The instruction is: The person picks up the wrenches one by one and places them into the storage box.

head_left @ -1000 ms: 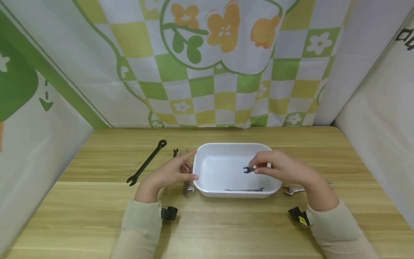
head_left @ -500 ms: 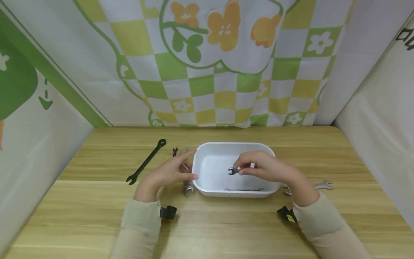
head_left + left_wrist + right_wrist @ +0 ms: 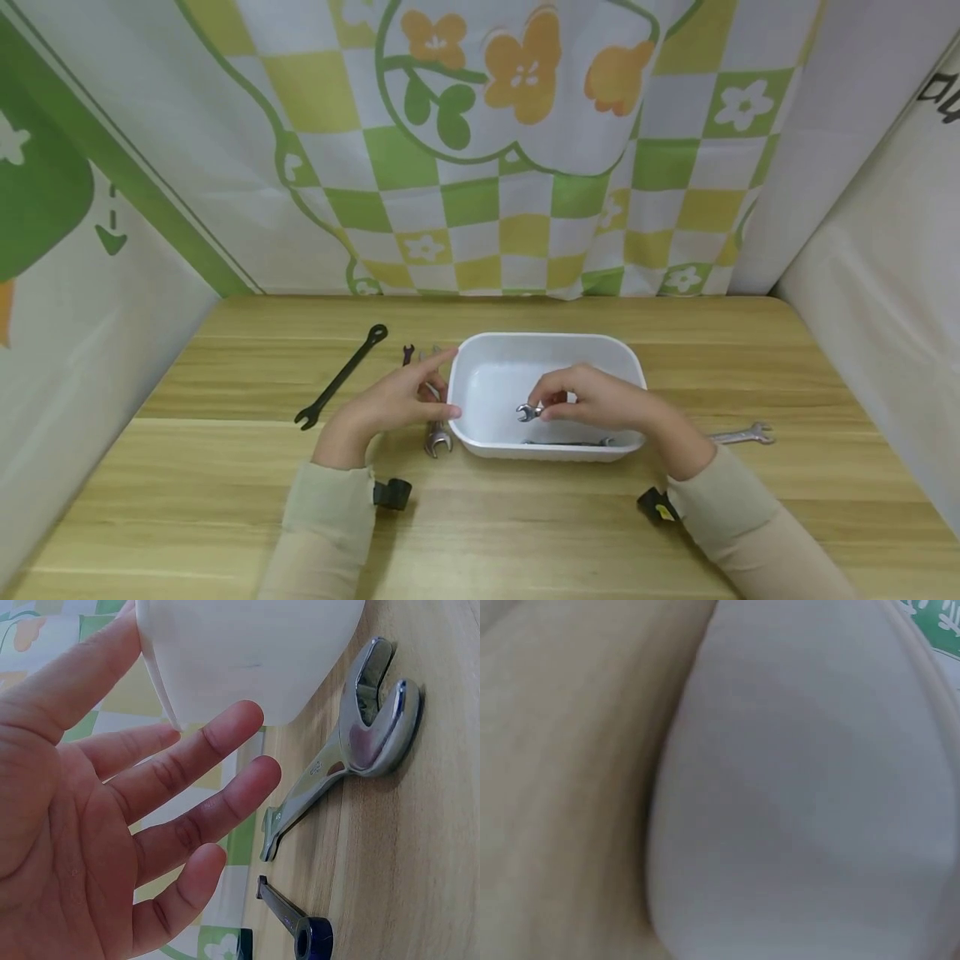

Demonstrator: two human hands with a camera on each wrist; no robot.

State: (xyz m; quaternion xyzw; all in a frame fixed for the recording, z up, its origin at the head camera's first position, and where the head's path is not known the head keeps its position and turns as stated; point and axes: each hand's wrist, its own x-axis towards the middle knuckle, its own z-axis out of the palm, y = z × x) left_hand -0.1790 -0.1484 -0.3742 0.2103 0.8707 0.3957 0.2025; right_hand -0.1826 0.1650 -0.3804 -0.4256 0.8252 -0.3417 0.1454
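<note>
In the head view a white rectangular tub (image 3: 551, 346) stands mid-table. My left hand (image 3: 393, 398) touches its left rim with thumb and index finger, the other fingers loosely spread; the left wrist view shows this palm (image 3: 82, 847) bare. My right hand (image 3: 600, 398) pinches a small silver open-end wrench (image 3: 528, 412) low inside the tub, its jaw end pointing left and most of its length hidden by the hand. Another silver wrench (image 3: 570, 443) lies on the tub floor along the near wall. In the right wrist view only the tub's outer wall (image 3: 802, 787) shows large.
Left of the tub lie a chrome wrench (image 3: 364, 735), partly under my left hand, and a small dark wrench (image 3: 408, 354). A long black combination wrench (image 3: 341, 377) rests farther left. A silver wrench (image 3: 746, 435) lies right of the tub, partly behind my right arm.
My right hand has moved left and down into the tub, carrying the small wrench with it. My left hand has stayed at the rim.
</note>
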